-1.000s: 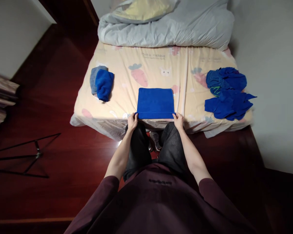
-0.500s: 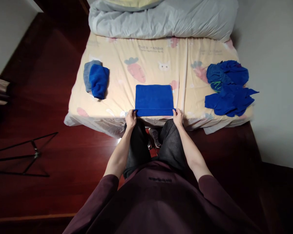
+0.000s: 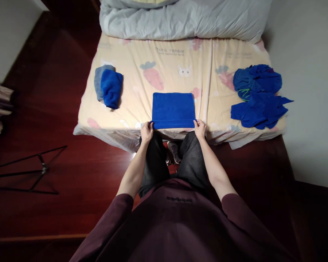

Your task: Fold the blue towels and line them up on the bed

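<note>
A blue towel (image 3: 173, 109), folded into a flat rectangle, lies at the near edge of the bed (image 3: 136, 78). My left hand (image 3: 147, 131) pinches its near left corner. At the near right corner, my right hand (image 3: 200, 128) grips the towel the same way. Both hands are closed on the cloth. A folded stack with a blue towel over a grey one (image 3: 108, 87) sits on the bed's left side. On the right side a loose heap of blue cloths (image 3: 258, 96) is piled up.
A grey duvet (image 3: 184, 18) is bunched at the head of the bed. The cartoon sheet covers the mattress. Dark red wooden floor surrounds the bed, with a black metal stand (image 3: 30, 171) on the left. A white wall stands on the right.
The view shifted a little. My hands keep hold of the towel's near corners, and its near edge looks drawn slightly toward the bed's edge.
</note>
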Demonstrator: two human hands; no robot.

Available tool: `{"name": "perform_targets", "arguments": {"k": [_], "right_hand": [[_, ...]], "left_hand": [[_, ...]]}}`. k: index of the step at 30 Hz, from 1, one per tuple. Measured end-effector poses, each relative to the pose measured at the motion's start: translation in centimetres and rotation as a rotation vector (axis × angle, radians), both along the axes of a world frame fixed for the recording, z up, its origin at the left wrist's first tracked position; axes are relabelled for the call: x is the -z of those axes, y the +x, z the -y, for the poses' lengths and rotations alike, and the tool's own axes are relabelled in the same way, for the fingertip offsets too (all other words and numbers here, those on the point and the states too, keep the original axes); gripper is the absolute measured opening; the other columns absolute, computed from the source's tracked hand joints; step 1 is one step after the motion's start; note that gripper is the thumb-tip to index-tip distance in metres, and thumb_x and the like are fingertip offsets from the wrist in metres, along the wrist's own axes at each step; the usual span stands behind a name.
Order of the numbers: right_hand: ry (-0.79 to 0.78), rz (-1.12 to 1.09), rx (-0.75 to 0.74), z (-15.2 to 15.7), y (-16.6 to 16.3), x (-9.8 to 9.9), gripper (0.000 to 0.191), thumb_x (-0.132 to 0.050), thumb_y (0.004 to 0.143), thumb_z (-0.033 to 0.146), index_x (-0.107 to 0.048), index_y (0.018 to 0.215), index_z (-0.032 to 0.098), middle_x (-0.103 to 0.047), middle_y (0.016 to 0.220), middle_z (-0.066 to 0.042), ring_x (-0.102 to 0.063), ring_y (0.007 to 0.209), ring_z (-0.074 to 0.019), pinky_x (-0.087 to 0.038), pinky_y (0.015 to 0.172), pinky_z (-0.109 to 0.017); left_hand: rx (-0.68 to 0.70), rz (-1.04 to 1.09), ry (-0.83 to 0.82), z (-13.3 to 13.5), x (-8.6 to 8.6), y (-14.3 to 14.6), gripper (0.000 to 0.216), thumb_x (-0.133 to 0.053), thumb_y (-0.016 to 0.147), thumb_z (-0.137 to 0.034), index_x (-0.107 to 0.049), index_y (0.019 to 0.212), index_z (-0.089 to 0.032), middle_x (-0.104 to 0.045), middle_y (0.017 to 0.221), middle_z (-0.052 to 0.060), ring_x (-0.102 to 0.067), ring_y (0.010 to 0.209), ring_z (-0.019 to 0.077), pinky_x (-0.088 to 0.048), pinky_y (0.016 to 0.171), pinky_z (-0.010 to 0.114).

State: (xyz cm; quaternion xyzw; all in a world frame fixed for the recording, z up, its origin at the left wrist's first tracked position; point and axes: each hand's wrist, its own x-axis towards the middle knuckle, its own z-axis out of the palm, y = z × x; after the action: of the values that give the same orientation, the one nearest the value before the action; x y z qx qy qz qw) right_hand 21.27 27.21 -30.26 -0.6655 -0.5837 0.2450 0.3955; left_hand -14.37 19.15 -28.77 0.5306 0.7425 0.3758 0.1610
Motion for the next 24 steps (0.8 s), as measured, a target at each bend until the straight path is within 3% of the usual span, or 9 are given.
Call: {"name": "perform_targets", "arguments": {"k": [9,24], "right_hand": [[0.010,-0.010,-0.011,0.08,0.28,0.04,0.050,-0.053,0.102,0.065,-0.075,0.101,0.020,-0.079,0.099,-0.014,-0.072,0.089,-0.0278,-0.057,0.094,-0.041],[0.004,0.035,-0.001,-0.52,-0.21,0.80,0.043,-0.053,0.104,0.060,-0.072,0.096,0.022,-0.077,0.092,-0.013,-0.071,0.086,-0.0273,-0.057,0.094,-0.041]], "left_hand": [[0.003,-0.003,-0.031,0.04,0.18,0.01,0.027,-0.052,0.109,-0.043,-0.067,0.104,-0.022,-0.075,0.104,0.012,-0.069,0.097,0.0275,-0.051,0.090,0.037],[-0.041,-0.067,-0.094,-0.32,0.34,0.21,0.025,-0.053,0.108,-0.045,-0.065,0.100,-0.025,-0.073,0.105,0.013,-0.067,0.103,0.0312,-0.050,0.090,0.040]]}}
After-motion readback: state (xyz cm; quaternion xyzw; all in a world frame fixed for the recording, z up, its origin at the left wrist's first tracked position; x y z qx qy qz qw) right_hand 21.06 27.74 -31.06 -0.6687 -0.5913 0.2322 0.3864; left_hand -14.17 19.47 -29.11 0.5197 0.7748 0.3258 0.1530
